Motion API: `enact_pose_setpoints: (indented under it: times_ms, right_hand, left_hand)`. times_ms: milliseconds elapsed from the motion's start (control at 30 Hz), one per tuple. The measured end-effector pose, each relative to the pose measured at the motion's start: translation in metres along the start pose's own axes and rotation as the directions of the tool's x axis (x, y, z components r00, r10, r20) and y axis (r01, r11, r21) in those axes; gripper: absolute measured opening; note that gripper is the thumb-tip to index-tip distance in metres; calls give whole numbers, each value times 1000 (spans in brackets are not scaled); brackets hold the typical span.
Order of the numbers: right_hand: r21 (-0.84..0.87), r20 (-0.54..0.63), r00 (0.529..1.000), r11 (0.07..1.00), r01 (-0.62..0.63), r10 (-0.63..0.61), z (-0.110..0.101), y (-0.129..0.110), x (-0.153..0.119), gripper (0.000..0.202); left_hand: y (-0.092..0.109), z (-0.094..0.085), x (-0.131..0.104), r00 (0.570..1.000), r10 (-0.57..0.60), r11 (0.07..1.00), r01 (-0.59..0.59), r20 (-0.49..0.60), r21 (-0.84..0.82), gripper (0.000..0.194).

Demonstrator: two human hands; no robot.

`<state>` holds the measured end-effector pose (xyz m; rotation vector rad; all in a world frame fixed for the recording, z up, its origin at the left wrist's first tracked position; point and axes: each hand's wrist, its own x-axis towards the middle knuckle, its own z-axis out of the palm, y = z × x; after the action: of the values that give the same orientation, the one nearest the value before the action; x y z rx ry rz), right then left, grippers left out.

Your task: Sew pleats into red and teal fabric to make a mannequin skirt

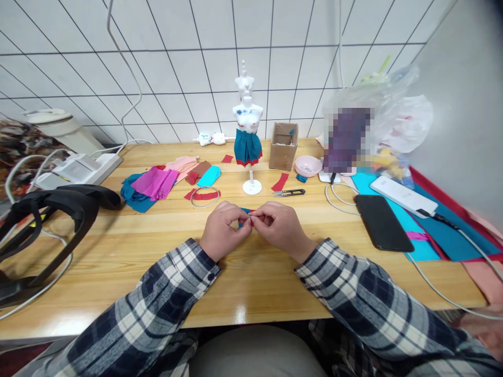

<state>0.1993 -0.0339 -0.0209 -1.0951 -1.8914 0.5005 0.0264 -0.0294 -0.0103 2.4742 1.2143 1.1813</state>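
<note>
My left hand (227, 230) and my right hand (278, 229) meet over the middle of the table, both pinching a small piece of teal and red fabric (247, 210). Most of this piece is hidden behind my fingers. Behind them stands a white mini dress form (248, 118) on a round base, wearing a teal skirt with a red hem (248, 147). Thread snips (290, 192) and a red strip (280, 181) lie to the right of the stand. Left of it, a metal hoop (205, 204) rests over another red strip (201, 196).
Fabric pieces (157, 183) lie at the back left, near a black headset (84, 220). A cardboard box (283, 149) and pink bowl (308, 166) stand behind the snips. At right are a black phone (383, 222), white power bank (403, 195) and cables.
</note>
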Motion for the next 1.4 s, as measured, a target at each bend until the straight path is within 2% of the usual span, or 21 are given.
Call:
enact_pose_setpoints:
  times_ms: [500,733,900,1067,1400]
  right_hand:
    - [168,13,983,968,-185,186,3,1,1,7]
    - [170,-18,992,978,-123,128,-1,2,2,14]
    - [61,13,998,997,-56,56,-2,1,2,3]
    - [19,53,997,998,-57,56,0,1,2,4]
    - [85,31,994,991,-107,104,-2,0,2,5]
  left_hand:
    - [-1,0,0,999,32,999,-32,-1,-16,13]
    - [-2,-1,0,1000,14,1000,-14,-11,17,13]
    - [-3,-2,0,995,100,991,-99,-13,93,11]
    - [-2,-1,-1,986,163,974,-165,28,153,14]
    - [-3,-4,0,991,122,980,-129,54,152,16]
